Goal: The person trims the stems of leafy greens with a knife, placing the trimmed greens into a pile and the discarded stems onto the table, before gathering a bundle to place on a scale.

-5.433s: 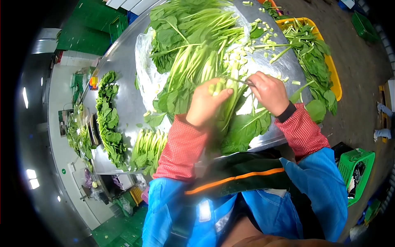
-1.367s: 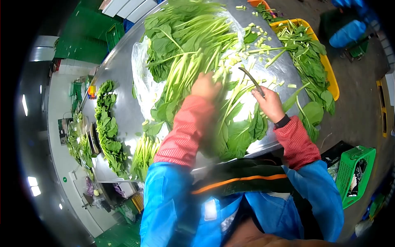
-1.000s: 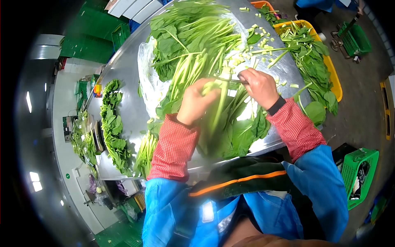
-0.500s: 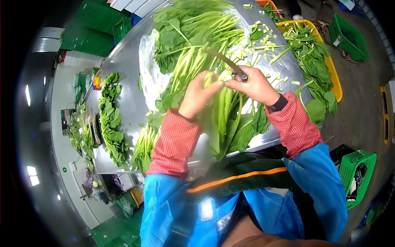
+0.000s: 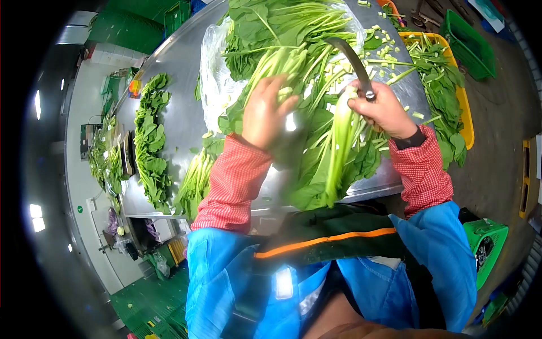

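Note:
My right hand [image 5: 387, 110] is closed around the handle of a curved knife [image 5: 353, 59], its blade pointing up and to the left. The same hand also pinches the pale stem end of a leafy green [image 5: 340, 133], whose stalks hang down toward the table's near edge. My left hand [image 5: 265, 113] is apart from it, thumb and fingers spread, over the lower stalks of a big heap of leafy greens [image 5: 254, 37]. More leaves [image 5: 310, 183] lie below and between the hands.
Clear plastic film [image 5: 212, 73] lies beside the heap on the metal table [image 5: 189, 101]. Short cut stem pieces [image 5: 387, 53] are scattered at the right. Rows of greens [image 5: 151, 141] lie at left. A yellow crate [image 5: 466, 107] of greens stands off the table's right side.
My hands have parted: the left let go of the green and moved left, while the right moved right with the knife and the stalks. The blade now points more upward.

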Tool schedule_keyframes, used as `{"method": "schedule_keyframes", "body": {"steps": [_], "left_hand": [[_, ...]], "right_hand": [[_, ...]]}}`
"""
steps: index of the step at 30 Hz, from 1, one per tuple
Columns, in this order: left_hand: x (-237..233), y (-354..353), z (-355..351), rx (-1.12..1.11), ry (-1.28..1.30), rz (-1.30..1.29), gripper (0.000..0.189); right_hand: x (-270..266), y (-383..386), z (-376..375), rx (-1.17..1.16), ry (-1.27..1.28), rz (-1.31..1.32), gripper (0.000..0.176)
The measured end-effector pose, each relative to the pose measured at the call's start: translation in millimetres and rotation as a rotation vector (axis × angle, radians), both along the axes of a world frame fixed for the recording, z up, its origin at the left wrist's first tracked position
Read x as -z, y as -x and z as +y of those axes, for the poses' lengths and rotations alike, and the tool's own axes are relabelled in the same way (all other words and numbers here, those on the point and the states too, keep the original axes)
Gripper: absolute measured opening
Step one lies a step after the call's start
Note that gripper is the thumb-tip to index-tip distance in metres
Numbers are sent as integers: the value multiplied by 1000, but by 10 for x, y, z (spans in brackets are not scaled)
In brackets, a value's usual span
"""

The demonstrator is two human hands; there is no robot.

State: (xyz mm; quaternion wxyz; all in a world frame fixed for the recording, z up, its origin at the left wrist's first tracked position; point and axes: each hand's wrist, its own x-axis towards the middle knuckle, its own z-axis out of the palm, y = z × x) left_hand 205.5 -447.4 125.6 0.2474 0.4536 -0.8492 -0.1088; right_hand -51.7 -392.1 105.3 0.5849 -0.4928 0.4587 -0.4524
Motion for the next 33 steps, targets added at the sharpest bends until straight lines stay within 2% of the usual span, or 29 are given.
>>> {"method": "schedule_keyframes", "body": {"steps": [1,3,4,5,7,8,9,10,13,14,15,16,18,19,20,21,22,23,25,28,30,31,33], "left_hand": [[19,-30,8,51,-34,107,60],[-32,11,109,88,-525,374,90],[-91,63,187,154,-699,447,102],[32,62,227,197,-676,447,91],[-95,-84,228,131,-962,327,74],[-188,-188,261,81,-946,417,64],[-306,-324,321,31,-930,509,55],[-470,-514,354,48,-897,552,48],[-863,-1160,414,-185,-658,530,46],[-970,-1537,413,-325,-350,153,45],[-925,-1741,401,-346,-29,-182,44],[-911,-1861,404,-327,136,-368,44],[-517,-2359,384,-527,185,-648,43],[-231,-2643,386,-631,145,-765,44],[98,-2944,401,-739,61,-861,48],[500,-3320,446,-822,-66,-843,57],[629,-3288,589,-885,-236,-827,72],[993,-3581,692,-899,-340,-903,86],[881,-3182,758,-898,-166,-873,84],[898,-2849,337,-617,162,-370,65],[679,-2164,39,-395,105,-170,44],[658,-1832,-87,-280,190,-92,34],[590,-1128,-318,-111,83,104,29]], "right_hand": [[23,-58,-36,12,48,48,26],[6,-230,-134,30,153,149,25],[-58,-402,-141,44,201,18,27],[-130,-515,-137,31,221,-23,19],[-139,-668,-201,27,271,-6,21],[-173,-660,-202,-9,-13,-161,24],[-137,-670,-236,16,30,-157,27],[-37,-677,-288,62,101,4,30],[431,-831,-313,98,303,500,41],[730,-1133,-186,64,451,665,48],[841,-1252,-119,-81,398,759,53],[916,-1380,-1,-127,395,890,56],[917,-1480,174,-273,323,1064,53],[976,-1497,260,-351,268,1153,52],[1071,-1477,374,-337,308,1185,50],[1196,-1416,502,-320,348,1218,49],[1333,-1339,626,-215,441,1203,49],[1355,-1249,723,-148,485,1222,47],[1265,-1046,857,-88,490,1251,45],[1325,-714,984,-71,440,1351,41],[1311,-443,993,-18,441,1334,39],[1283,-297,980,-22,413,1358,38],[1286,-8,924,-9,486,1359,37]]}}
